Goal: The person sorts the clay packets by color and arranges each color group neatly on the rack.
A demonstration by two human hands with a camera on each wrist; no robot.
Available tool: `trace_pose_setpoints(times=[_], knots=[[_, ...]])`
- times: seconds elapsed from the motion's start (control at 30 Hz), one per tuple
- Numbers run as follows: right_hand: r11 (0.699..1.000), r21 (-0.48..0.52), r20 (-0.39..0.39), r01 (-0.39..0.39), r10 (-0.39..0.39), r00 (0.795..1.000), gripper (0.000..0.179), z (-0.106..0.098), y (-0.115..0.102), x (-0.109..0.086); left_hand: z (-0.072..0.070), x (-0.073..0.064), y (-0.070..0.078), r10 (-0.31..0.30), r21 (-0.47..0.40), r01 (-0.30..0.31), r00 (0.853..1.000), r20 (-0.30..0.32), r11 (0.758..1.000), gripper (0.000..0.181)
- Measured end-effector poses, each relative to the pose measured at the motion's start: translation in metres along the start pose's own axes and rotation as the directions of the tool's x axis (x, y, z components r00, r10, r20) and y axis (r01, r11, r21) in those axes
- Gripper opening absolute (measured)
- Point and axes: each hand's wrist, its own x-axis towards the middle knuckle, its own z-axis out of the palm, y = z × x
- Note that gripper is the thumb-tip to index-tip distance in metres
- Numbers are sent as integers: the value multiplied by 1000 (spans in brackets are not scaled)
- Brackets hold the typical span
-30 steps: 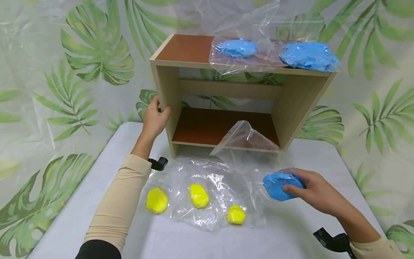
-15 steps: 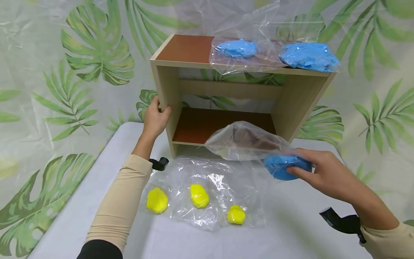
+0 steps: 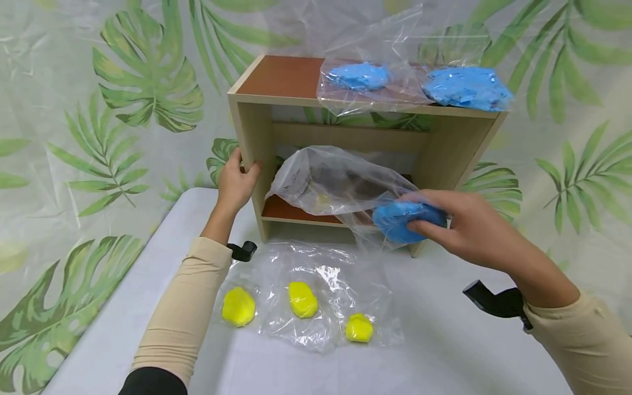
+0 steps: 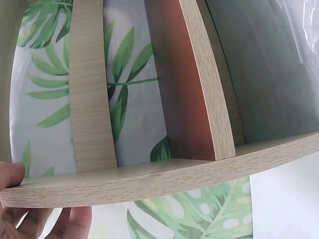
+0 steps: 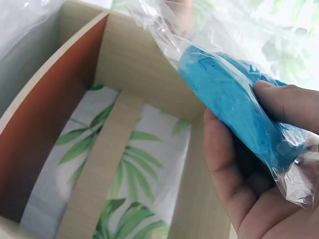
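Observation:
My left hand [image 3: 236,184] grips the left side panel of a small wooden shelf [image 3: 249,142]. In the left wrist view its thumb [image 4: 11,174] lies on the inner face and the fingers go round the outside. My right hand [image 3: 476,233] holds a blue clay-like lump [image 3: 395,220] inside a clear plastic bag [image 3: 328,175], thumb on one side and fingers on the other. The bag's loose end spreads to the left across the shelf's front opening. The right wrist view shows the lump [image 5: 219,92] pinched in front of the compartment.
Two bagged blue lumps [image 3: 359,75] [image 3: 466,88] lie on the shelf's top board [image 3: 286,77]. On the white table [image 3: 276,367] in front lie three yellow lumps [image 3: 238,306] [image 3: 303,300] [image 3: 359,328] in clear bags. A leaf-patterned sheet [image 3: 153,71] hangs behind.
My right hand has lifted the bagged blue lump from low over the table up towards the shelf, lately moving left. The bag's loose end has swung up before the opening. My left hand stays put.

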Motion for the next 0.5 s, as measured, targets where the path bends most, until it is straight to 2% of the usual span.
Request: trace_pose_setpoints(times=[0.33, 0.43, 0.5], knots=[[999, 30, -5, 36, -35, 999, 39, -3, -18, 29, -1, -2, -3, 31, -27, -32, 999, -36, 999, 45], [996, 35, -22, 77, -76, 997, 38, -4, -24, 40, -2, -3, -2, 10, 7, -9, 999, -48, 1000, 53], [994, 51, -28, 99, -98, 995, 37, -6, -29, 47, -3, -5, -2, -34, 36, 35, 999, -26, 999, 59]])
